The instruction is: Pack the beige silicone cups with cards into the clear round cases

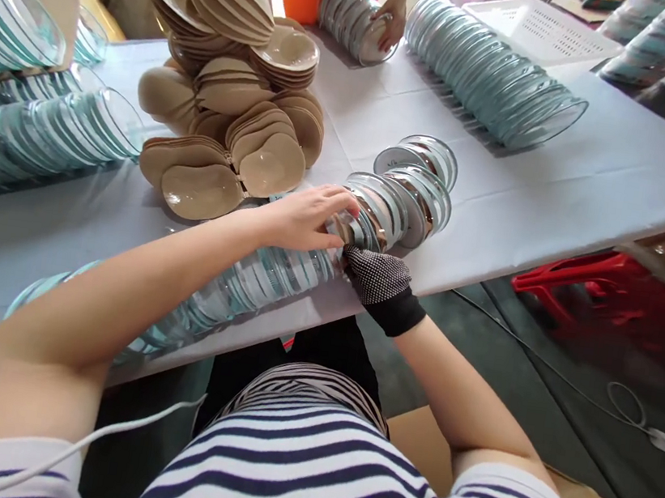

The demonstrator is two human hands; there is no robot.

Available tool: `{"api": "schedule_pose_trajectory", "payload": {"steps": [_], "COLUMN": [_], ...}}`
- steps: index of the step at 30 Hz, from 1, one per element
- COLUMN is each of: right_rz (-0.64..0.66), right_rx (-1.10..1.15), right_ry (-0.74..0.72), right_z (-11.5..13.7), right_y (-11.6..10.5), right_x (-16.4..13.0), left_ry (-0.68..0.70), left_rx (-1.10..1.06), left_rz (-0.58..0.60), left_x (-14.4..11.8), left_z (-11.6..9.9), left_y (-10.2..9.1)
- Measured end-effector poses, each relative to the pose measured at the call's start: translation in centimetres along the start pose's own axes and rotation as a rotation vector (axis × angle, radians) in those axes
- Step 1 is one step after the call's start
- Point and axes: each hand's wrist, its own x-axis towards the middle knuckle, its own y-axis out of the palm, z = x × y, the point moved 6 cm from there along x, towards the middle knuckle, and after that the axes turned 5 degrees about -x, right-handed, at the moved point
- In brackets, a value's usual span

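Head view: white-covered surface (561,189) crowded with glass lids (280,275) and tan bowls (234,105); both hands' fingers grip lids; red stool (578,285) on the floor.

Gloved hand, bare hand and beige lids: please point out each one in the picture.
gloved right hand (378,278), head view, on the dotted back of the glove.
bare left hand (306,217), head view, on the back of the hand.
beige lids (248,99), head view, on the middle of the pile.
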Motion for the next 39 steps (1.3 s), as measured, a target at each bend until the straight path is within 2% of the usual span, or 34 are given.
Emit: {"api": "schedule_pose_trajectory", "payload": {"steps": [2, 4, 6, 8, 10, 12, 15, 18, 20, 22, 23, 25, 27, 29, 31, 34, 39], "right_rz": [-0.115, -0.345, -0.521, -0.522, -0.436, -0.39, -0.41, -0.435, -0.452, -0.398, -0.315, -0.018, 0.349, 0.474, 0.437, 0.369, 0.367], "right_rx": [0.082, 0.132, 0.109, 0.055, 0.009, -0.023, -0.034, 0.001, 0.062, 0.093, 0.073, -0.038, -0.173, -0.203, -0.189, -0.156, 0.009], "right_ry": [-0.028, -0.012, -0.002, -0.03, -0.053, -0.059, -0.086, -0.157, -0.225, -0.303, -0.332, -0.331, -0.247, -0.192, -0.151, -0.08, -0.102], "right_z": [-0.6, -2.1, -3.7, -4.8, -5.4, -5.8, -6.3, -6.1, -5.2, -3.2, -2.0, 0.3, 1.4, 2.2, 2.7, 3.3, 6.3], "right_y": [-2.4, -5.4, -7.1, -6.7, -5.2, -3.8, -3.4, -4.7, -6.2, -7.0, -6.9, -5.1, -2.3, -0.9, -0.7, -1.0, -0.2], "right_x": [-0.5, -0.4, 0.5, 2.3, 4.0, 4.6, 4.2, 4.3, 5.9, 9.0, 11.1, 15.8, 19.8, 23.0, 25.5, 27.7, 28.2], "left_ry": [0.0, 0.042, 0.096, 0.118, 0.103, 0.049, -0.09, -0.245, -0.332, -0.37, -0.368, -0.346, -0.324, -0.313, -0.297, -0.279, -0.267], "left_rx": [0.025, 0.055, 0.081, 0.104, 0.144, 0.207, 0.348, 0.464, 0.512, 0.54, 0.548, 0.56, 0.569, 0.572, 0.57, 0.563, 0.542], "left_rz": [-0.001, 0.029, 0.047, 0.043, 0.037, 0.05, 0.107, 0.132, 0.114, 0.086, 0.073, 0.052, 0.024, -0.006, -0.02, -0.027, -0.047], "left_x": [0.4, 1.4, 2.7, 3.7, 3.6, 1.6, -4.4, -11.0, -14.1, -15.9, -16.2, -16.4, -16.3, -16.2, -16.2, -16.1, -16.0], "left_z": [0.1, 0.1, 0.2, 0.2, -0.3, -1.4, -3.6, -5.0, -4.8, -4.2, -3.8, -3.3, -3.0, -3.0, -3.1, -3.3, -3.2], "left_y": [0.2, 0.8, 1.4, 1.5, 1.2, 0.7, 0.5, 0.8, 0.8, 0.7, 0.7, 0.8, 0.9, 1.0, 1.2, 1.2, 0.7]}}
